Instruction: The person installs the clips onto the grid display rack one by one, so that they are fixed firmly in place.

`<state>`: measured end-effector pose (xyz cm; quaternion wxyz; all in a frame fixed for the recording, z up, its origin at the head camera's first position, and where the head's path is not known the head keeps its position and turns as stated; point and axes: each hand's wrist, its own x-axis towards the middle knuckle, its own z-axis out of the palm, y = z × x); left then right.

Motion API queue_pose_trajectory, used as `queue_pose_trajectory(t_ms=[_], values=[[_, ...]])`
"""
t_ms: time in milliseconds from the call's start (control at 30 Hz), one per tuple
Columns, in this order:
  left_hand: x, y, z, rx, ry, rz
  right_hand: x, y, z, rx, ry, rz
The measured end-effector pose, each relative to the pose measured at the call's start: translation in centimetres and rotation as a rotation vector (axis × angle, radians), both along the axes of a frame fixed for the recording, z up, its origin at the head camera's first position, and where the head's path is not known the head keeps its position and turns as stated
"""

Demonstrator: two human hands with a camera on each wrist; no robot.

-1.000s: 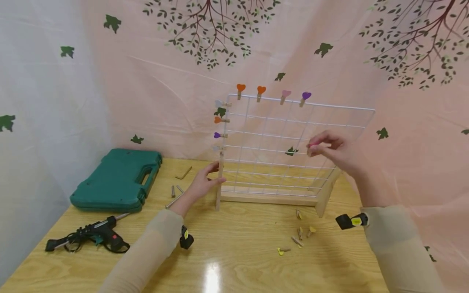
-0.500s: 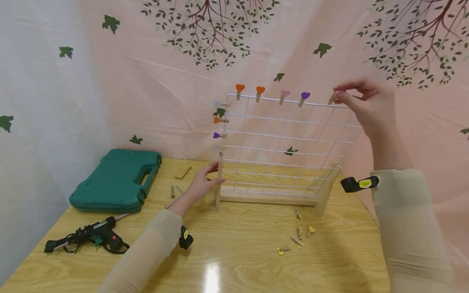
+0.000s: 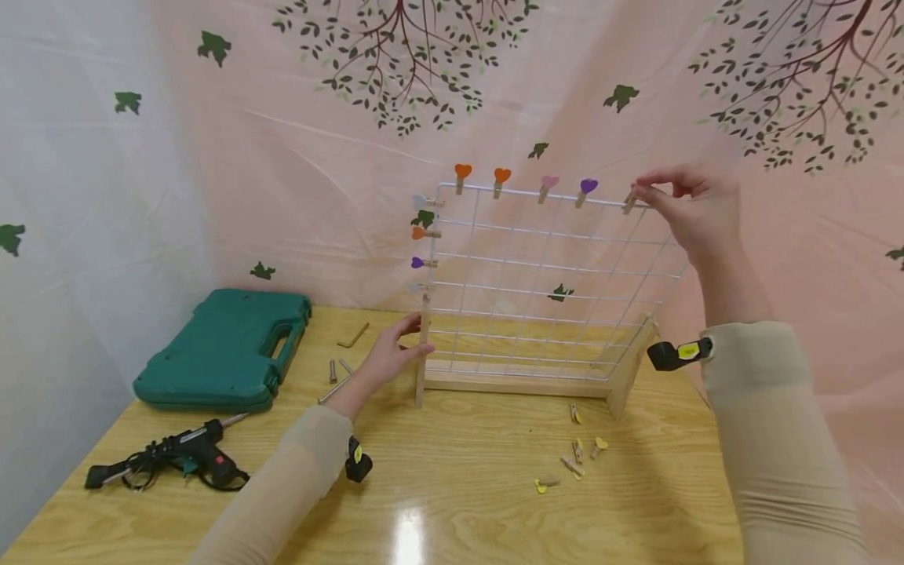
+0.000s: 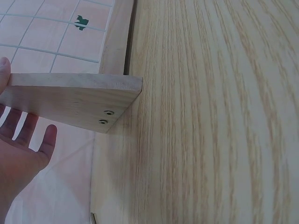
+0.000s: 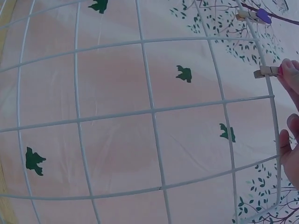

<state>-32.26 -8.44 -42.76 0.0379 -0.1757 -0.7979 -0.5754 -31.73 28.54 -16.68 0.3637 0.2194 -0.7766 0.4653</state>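
Observation:
At the top wire of the white wire grid (image 3: 523, 192), my right hand (image 3: 699, 208) pinches a small wooden clothespin (image 3: 629, 202) between thumb and fingers. The right wrist view shows this clothespin (image 5: 267, 71) lying across the edge wire, with a bit of pink at the fingertips. My left hand (image 3: 388, 353) holds the wooden side panel (image 3: 421, 384) of the grid's stand, thumb on one face and fingers on the other. Heart-topped clothespins in orange, pink and purple (image 3: 588, 188) line the top wire; several more sit along the left edge.
Several yellow clothespins (image 3: 599, 447) lie on the table in front of the stand. To the left are a green case (image 3: 219, 345), a black glue gun (image 3: 205, 455), bolts (image 3: 333, 370) and a hex key (image 3: 355, 336). A printed cloth hangs behind.
My right hand has risen from in front of the grid to the top wire, then shifted slightly left and down, bringing the clothespin onto the wire. The left hand stays on the side panel.

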Motion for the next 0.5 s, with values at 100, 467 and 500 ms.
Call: queue_pose_trajectory(t_ms=[100,467,500], values=[[0.1,0.0,0.0,-0.002,-0.012,0.003,0.6,-0.3,0.0,0.009,-0.035,-0.015],[0.2,0.0,0.1,-0.003,-0.018,0.003,2.0,0.2,-0.3,-0.007,0.060,0.051],[0.1,0.0,0.1,-0.006,-0.014,0.005,2.4,0.2,-0.6,-0.010,0.083,0.095]])
